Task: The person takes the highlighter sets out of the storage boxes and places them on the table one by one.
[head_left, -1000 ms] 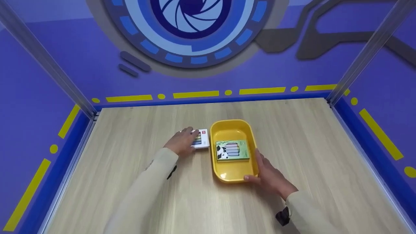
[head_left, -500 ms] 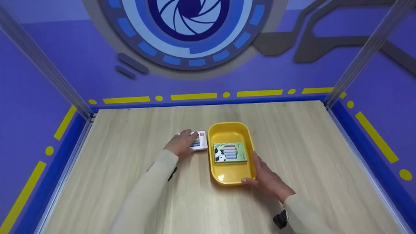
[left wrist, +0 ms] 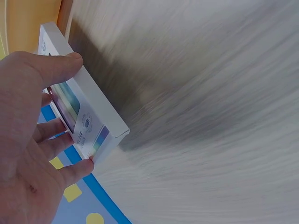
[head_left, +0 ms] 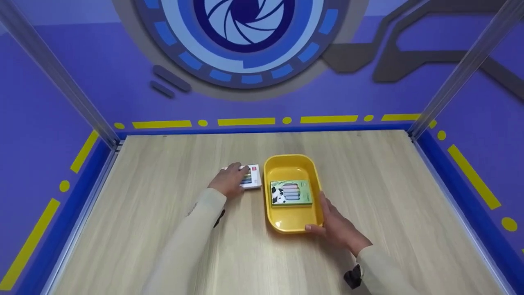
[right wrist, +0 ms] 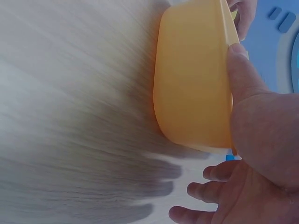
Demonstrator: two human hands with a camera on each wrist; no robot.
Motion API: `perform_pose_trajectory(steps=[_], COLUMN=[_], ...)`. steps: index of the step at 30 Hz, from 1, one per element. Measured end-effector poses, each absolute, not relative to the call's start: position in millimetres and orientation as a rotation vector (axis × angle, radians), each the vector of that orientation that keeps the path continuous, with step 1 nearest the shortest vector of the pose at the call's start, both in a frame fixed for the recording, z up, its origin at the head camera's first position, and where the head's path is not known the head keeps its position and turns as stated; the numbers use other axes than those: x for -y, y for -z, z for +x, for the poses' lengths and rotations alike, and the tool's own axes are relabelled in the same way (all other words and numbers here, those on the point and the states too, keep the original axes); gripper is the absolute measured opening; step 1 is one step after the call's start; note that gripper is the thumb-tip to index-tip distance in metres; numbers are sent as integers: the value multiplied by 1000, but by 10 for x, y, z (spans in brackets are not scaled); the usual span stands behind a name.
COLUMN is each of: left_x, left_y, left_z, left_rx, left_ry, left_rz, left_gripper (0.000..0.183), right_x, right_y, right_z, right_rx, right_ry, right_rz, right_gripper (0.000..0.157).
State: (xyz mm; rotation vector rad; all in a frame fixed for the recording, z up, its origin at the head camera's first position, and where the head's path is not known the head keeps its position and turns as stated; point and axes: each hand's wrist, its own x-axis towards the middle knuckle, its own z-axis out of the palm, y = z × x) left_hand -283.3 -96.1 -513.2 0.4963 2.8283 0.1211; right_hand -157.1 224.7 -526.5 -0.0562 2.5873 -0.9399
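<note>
My left hand [head_left: 229, 180] grips a white crayon box [head_left: 255, 180] printed with coloured sticks, just left of the yellow tray [head_left: 292, 219]. Its thumb [left wrist: 60, 67] lies along one long edge in the left wrist view, with the fingers at the opposite side. Whether the box touches the table cannot be told. Inside the tray lies a green crayon box [head_left: 291, 193] with a panda on it. My right hand [head_left: 337, 223] is at the tray's near right corner. In the right wrist view its thumb [right wrist: 245, 70] touches the rim, while the other fingers stretch out apart from the wall.
A light wooden table [head_left: 184, 155] carries everything. Blue-purple panels with yellow marks enclose its back and sides, and metal posts [head_left: 454, 69] stand at the back corners.
The head view shifts slightly. Both hands, the tray and the two boxes keep their places.
</note>
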Motion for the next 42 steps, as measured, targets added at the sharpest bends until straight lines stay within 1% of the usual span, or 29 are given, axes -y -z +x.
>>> perform_pose_trajectory(steps=[8, 18, 32, 42], left_x=[943, 953, 927, 918], left_y=[5133, 5157, 5223, 5277], left_z=[-2854, -2856, -2892, -2879], left_rx=[-2830, -2829, -2786, -2781], left_ry=[-157, -132, -219, -223], left_rz=[472, 495, 450, 427], left_gripper=[66, 66, 67, 69], right_x=[-2262, -2219, -2249, -2249], right_y=[5269, 5273, 5282, 5296], right_z=[-1591, -1564, -1582, -1583], right_rx=[-2599, -2603, -2609, -2656], right_ry=[954, 971, 959, 956], right_rz=[-70, -60, -63, -117], right_gripper=[116, 118, 118, 117])
